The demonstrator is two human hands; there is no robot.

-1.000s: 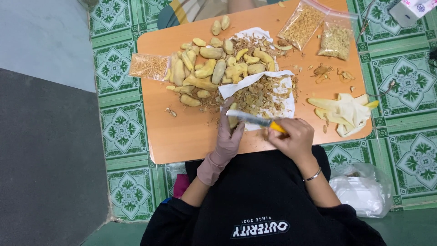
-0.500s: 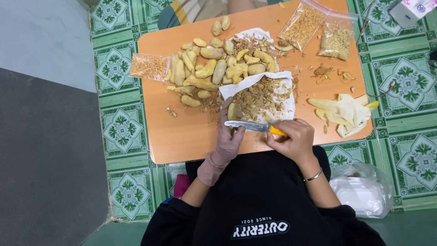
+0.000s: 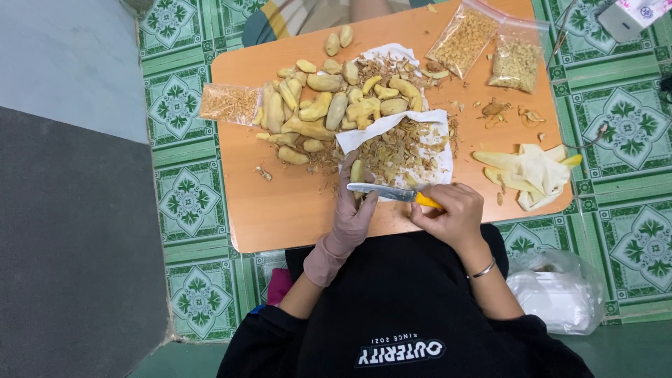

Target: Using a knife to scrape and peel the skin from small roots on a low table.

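My left hand (image 3: 353,210), in a pinkish glove, holds a small pale ginger piece (image 3: 357,170) upright at the near edge of the orange table (image 3: 294,217). My bare right hand (image 3: 451,213) grips a knife (image 3: 383,190) by its yellow handle. The blade lies across the base of the piece, pointing left. Just beyond the hands, white paper (image 3: 392,122) carries a heap of brown peelings (image 3: 402,147). A pile of ginger roots (image 3: 329,105) lies at the table's middle left.
Two clear bags of chopped bits (image 3: 465,42) (image 3: 516,63) lie at the far right, a third bag (image 3: 227,103) at the left. Yellow gloves (image 3: 528,171) rest on the right edge. A white plastic bag (image 3: 560,294) sits on the green tiled floor.
The knife blade has shifted slightly lower across the ginger piece. Both hands stay at the same spot at the near table edge.
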